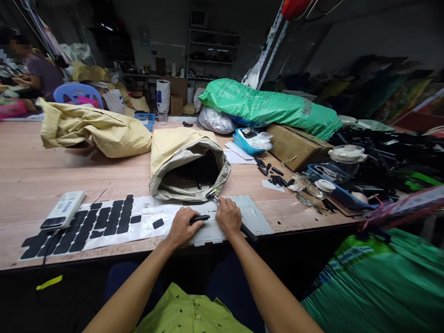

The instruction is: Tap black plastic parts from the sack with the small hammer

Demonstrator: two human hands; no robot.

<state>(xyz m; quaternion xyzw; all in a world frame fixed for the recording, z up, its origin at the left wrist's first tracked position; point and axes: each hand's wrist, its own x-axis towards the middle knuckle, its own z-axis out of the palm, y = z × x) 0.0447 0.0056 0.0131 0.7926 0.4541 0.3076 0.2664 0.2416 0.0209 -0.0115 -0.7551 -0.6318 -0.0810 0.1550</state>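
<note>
My left hand (183, 226) is closed on a small black cylindrical piece (204, 217) just above a pale grey board (248, 215). In my right hand (229, 216) is a hammer (249, 232), its metal head pointing away from me and its black handle sticking out below my palm. Just beyond both hands lies a beige sack (180, 138), its mouth facing me, with dark pieces in its shadowed inside. Left of my hands, a white sheet (147, 231) carries rows of black rounded-square pads (110, 217).
A white device (65, 208) with a cable sits at left. Behind are another beige sack (114, 132) and a large green sack (263, 104) resting by a cardboard box (294, 145). Loose black pieces (277, 178) and jars lie right. A person (43, 74) sits far left.
</note>
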